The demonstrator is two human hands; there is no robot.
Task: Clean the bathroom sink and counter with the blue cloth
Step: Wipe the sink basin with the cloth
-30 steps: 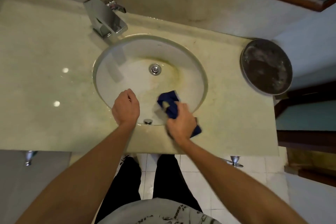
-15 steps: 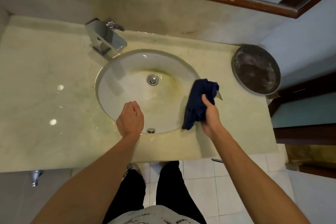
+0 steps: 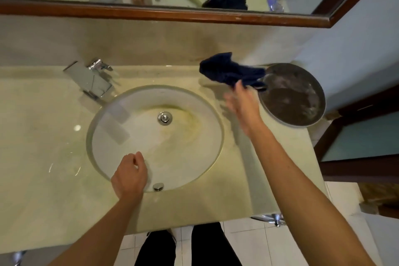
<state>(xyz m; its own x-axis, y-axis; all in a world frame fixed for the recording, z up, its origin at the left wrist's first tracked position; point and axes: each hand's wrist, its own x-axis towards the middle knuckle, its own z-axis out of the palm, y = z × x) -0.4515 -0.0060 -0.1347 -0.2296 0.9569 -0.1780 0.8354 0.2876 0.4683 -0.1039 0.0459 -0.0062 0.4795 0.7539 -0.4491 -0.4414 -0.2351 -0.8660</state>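
Partly hidden behind the right hand [image 3: 244,103], the blue cloth [image 3: 231,72] is pinched at one end by its fingertips and hangs in the air over the back of the counter [image 3: 38,157], its far end overlapping the rim of a round metal bin [image 3: 295,97]. Motion blurs both. The left hand [image 3: 129,176] rests on the near rim of the sink [image 3: 207,112], fingers loosely curled, holding nothing. Yellowish staining rings the drain [image 3: 164,118]. A chrome faucet [image 3: 91,80] stands at the back left. A wood-framed mirror [image 3: 172,14] cuts off at the top. No writing is readable.
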